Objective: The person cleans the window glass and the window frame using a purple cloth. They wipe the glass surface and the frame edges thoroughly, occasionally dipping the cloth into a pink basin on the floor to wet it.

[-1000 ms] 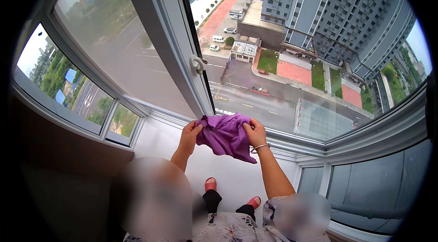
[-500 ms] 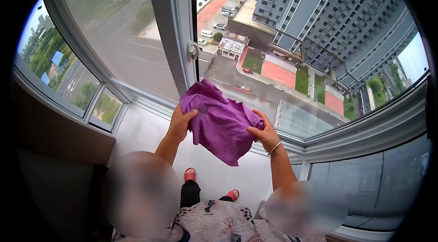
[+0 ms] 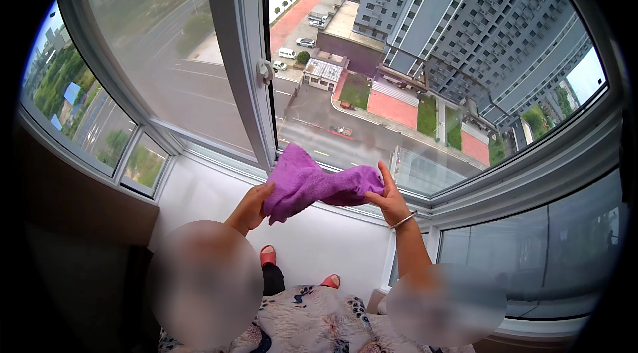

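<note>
A purple cloth point(image 3: 312, 180) is stretched between my two hands in front of the window, bunched narrow toward its right part and wider at the left. My left hand point(image 3: 252, 205) grips its left edge, with the fingers mostly hidden behind the fabric. On the other side my right hand point(image 3: 391, 199) pinches the right end between thumb and fingers, the index finger pointing up. A thin bracelet point(image 3: 403, 220) circles my right wrist. The cloth hangs in the air above the white sill area and does not visibly touch the glass.
Behind the cloth stands a large window with a grey-white frame point(image 3: 242, 54) and a white handle point(image 3: 265, 72). A second pane point(image 3: 525, 246) runs along the right. Below lies a white floor point(image 3: 332, 236), where my feet in red slippers point(image 3: 268, 255) show. Outside are a road and a tall building.
The cloth was spread out flat and hanging lower; now it is gathered and twisted in the middle. Both hands have come down slightly, and the view has shifted a little to the right.
</note>
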### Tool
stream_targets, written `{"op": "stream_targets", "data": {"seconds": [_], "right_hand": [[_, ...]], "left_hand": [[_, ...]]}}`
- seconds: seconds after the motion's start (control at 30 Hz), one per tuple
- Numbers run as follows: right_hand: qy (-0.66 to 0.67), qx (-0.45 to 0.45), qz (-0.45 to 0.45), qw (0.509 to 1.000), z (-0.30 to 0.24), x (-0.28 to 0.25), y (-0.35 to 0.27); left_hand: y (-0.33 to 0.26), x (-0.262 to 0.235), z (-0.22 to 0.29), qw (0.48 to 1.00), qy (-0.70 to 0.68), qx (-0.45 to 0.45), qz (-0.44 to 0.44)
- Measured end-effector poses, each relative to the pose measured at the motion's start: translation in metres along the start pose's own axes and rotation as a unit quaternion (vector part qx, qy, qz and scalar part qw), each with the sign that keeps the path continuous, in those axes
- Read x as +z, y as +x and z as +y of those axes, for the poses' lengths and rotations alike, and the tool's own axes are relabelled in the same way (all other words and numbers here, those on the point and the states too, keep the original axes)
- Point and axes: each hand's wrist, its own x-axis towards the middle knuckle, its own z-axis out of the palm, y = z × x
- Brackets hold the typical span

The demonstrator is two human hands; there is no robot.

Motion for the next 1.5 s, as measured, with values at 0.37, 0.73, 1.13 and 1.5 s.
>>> {"op": "stream_targets", "data": {"seconds": [0.37, 0.73, 1.13, 1.5], "right_hand": [[-0.382, -0.024, -0.021, 0.924, -0.054, -0.029, -0.058], [-0.085, -0.085, 0.055, 0.991, -0.092, -0.065, -0.058], [0.003, -0.026, 0.027, 0.999, -0.058, 0.035, -0.039], [0.158, 0.076, 0.122, 0.977, 0.004, -0.019, -0.04]], "left_hand": [[-0.001, 0.022, 0.043, 0.656, 0.627, 0.393, 0.149], [0.006, 0.059, 0.068, 0.916, 0.253, 0.304, -0.064], [0.026, 0.139, -0.005, 0.984, -0.075, -0.02, -0.16], [0.054, 0.146, -0.017, 0.937, -0.247, -0.046, -0.242]]}}
